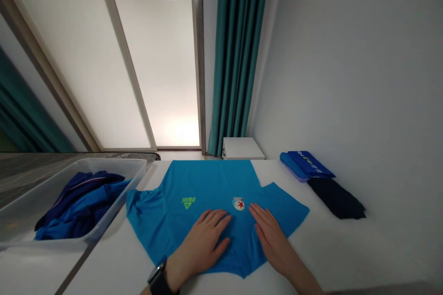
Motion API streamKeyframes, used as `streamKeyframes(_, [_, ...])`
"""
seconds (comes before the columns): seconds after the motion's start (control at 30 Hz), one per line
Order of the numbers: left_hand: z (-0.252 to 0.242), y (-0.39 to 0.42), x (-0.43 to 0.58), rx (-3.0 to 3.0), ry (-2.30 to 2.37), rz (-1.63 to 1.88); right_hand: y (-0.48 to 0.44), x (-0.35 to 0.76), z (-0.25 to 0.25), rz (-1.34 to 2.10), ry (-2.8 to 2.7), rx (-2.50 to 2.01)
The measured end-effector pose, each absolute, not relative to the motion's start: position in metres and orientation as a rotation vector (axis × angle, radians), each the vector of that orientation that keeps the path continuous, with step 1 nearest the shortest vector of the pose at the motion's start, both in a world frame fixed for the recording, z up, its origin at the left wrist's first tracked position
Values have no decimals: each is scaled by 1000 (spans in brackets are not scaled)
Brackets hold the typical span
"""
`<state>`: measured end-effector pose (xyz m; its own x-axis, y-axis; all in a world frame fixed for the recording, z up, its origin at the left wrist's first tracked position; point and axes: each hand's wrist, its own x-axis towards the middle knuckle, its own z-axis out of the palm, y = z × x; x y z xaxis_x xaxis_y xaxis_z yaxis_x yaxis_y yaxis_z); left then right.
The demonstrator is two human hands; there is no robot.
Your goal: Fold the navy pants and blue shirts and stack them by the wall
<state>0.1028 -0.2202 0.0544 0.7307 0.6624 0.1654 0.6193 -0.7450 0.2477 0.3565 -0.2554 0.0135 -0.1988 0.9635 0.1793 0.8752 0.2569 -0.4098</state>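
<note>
A bright blue T-shirt [211,179] lies spread on the white table, its collar end toward me and its body reaching to the far edge. It bears a green PEAK logo on the left and a round white-and-red badge on the right. My left hand [206,239], with a dark watch on the wrist, rests flat on the chest of the shirt, fingers stretched out. On the right side, below the badge, my right hand [270,237] lies with its fingers extended on the cloth. The left sleeve in view is wrinkled; the right one lies flatter.
At left stands a translucent plastic bin [138,170] holding crumpled blue and navy clothes [86,203]. Folded blue garments [308,164] and a folded black garment [335,197] lie at the table's right, near the wall. A white cabinet [242,147] stands beyond the table.
</note>
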Motion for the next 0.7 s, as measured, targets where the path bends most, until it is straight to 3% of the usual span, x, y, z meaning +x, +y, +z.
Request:
streamKeyframes(0.33, [52,-170,226,2746,1031,305,-246,404,-2,78,-2087,-2067])
streamKeyframes(0.7, [7,-169,229,2846,958,374,-244,413,-6,48,-2109,-2095])
